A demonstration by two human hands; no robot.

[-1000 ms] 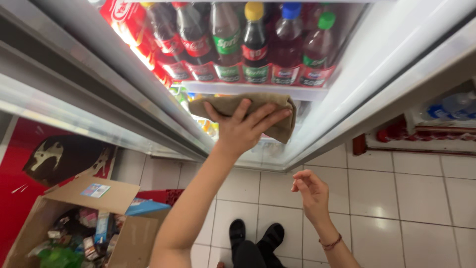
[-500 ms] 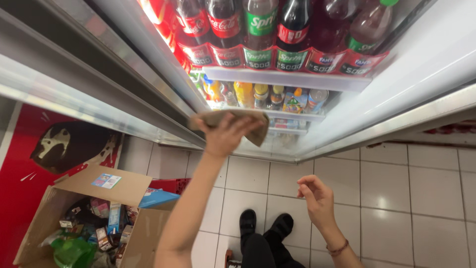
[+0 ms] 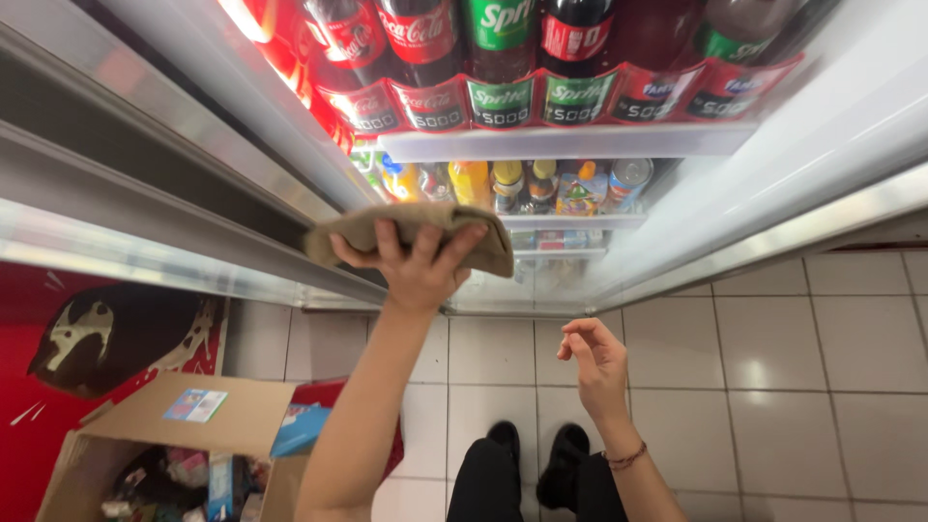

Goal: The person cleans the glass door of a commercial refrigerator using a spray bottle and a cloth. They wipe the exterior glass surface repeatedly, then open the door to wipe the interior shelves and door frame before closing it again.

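Pressing tan cloth on fridge glass, left hand (right hand empty)

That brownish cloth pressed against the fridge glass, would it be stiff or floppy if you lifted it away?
Probably floppy: the cloth folds and droops past the left hand at both ends, so it would likely hang limp. It looks thin, so likely light. Spread fingers press it flat on the glass door, which suggests it slides rather than grips, though that is hard to judge.
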